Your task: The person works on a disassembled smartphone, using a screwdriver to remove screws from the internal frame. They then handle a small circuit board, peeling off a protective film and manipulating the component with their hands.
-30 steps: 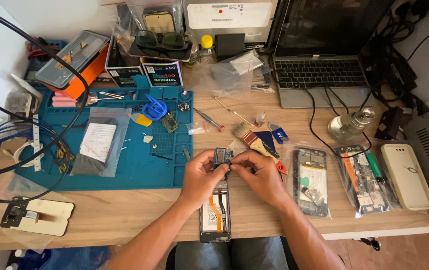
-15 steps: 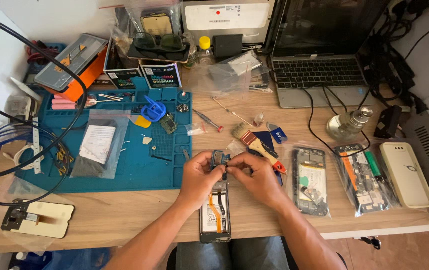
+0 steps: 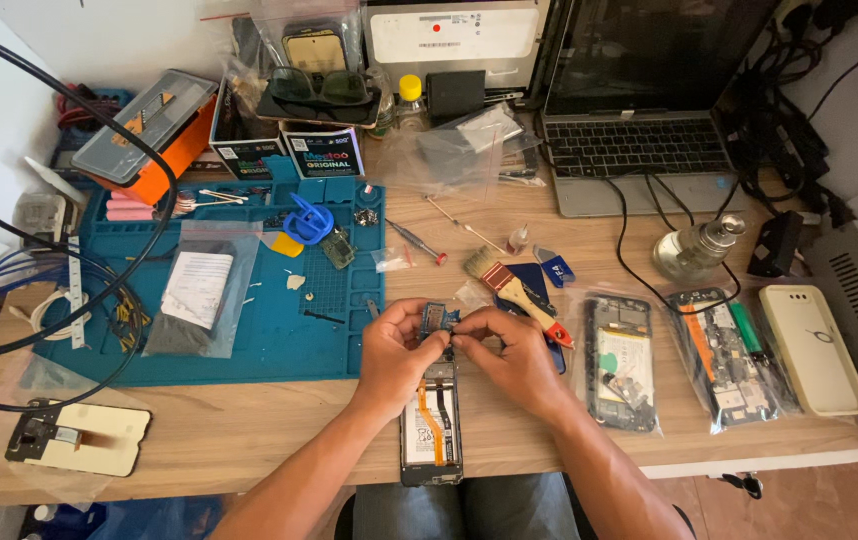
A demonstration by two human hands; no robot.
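Note:
An opened phone with its back off lies at the table's front edge, an orange flex cable running down its middle. Just above its top end, my left hand and my right hand meet and pinch a small blue circuit board between their fingertips. The board is held slightly above the phone; its lower part is hidden by my fingers.
A blue repair mat with small parts and a bagged item lies to the left. A brush, two bagged phones, a pale phone case, a laptop and a screen part surround my hands.
Both hands stay together over the phone's top end; the small board has shifted only slightly between the fingers.

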